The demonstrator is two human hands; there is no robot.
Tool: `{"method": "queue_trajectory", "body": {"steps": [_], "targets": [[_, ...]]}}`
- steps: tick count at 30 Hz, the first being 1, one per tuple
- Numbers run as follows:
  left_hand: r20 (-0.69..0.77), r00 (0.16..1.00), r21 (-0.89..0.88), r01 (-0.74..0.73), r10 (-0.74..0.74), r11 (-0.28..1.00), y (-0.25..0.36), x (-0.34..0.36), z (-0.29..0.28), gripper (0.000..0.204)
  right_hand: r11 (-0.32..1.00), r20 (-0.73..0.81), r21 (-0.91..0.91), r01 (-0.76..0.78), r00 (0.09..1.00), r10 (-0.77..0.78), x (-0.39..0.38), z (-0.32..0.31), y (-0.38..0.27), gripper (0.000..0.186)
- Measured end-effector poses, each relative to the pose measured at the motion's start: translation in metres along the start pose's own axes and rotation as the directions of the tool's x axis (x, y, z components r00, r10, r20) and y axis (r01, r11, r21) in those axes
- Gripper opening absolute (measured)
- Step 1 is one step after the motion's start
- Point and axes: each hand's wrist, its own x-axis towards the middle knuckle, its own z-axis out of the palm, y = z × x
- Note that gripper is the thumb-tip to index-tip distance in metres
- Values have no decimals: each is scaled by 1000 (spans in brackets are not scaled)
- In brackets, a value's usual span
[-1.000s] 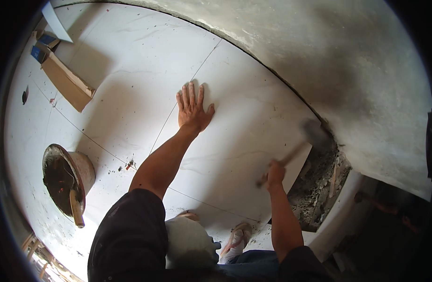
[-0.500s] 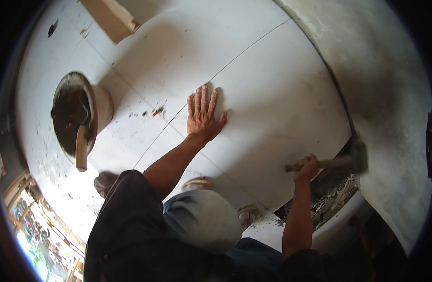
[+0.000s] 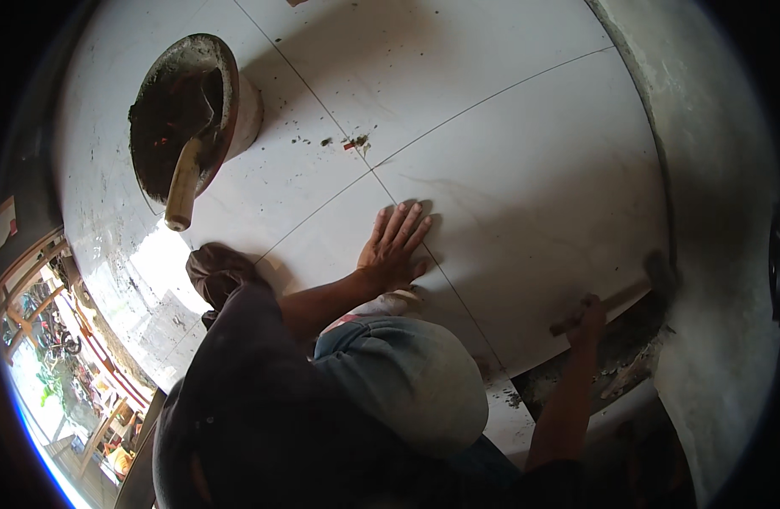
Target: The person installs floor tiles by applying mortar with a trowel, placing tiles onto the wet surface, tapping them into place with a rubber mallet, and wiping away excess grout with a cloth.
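Note:
My left hand [image 3: 396,248] lies flat on the pale floor tiles [image 3: 526,195], fingers spread across a joint line just beyond my bent knee. It holds nothing. At the right, my right hand [image 3: 587,322] is closed round the wooden handle of a mallet [image 3: 627,297]. The dark, slightly blurred mallet head [image 3: 660,273] is near the tile's edge beside the wall; whether it touches the tile I cannot tell. At the left stands a bucket [image 3: 249,114] of dark mortar, with a wooden-handled trowel [image 3: 183,191] resting in it.
Close to my right forearm is a gap [image 3: 610,360] with rough mortar, next to the tile edge. A grey wall [image 3: 721,212] bounds the floor on the right. Crumbs and a small red piece [image 3: 349,145] lie near the joint crossing. A bright opening is at lower left.
My left hand has shifted nearer my knee and onto another joint line. The mallet has moved slightly in my right hand. The whole view has shifted, bringing the bucket further into the picture.

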Motion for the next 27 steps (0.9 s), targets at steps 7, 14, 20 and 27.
{"method": "queue_trajectory", "body": {"steps": [7,14,20,27], "targets": [[-151,966,-68,201,-210,977,-20,-20,4,90,966,63,-222,-135,986,152,-18,-1,20,20],[-15,986,-44,168,-168,985,-8,11,-8,86,972,97,-33,233,969,-229,-114,71,22,26],[-56,993,-2,100,-100,995,4,60,-14,82,761,356,-495,419,897,-262,-132,110,78,30],[-44,994,-9,96,-96,995,4,60,-18,86,546,441,-692,472,875,-198,-114,96,70,27]]}}
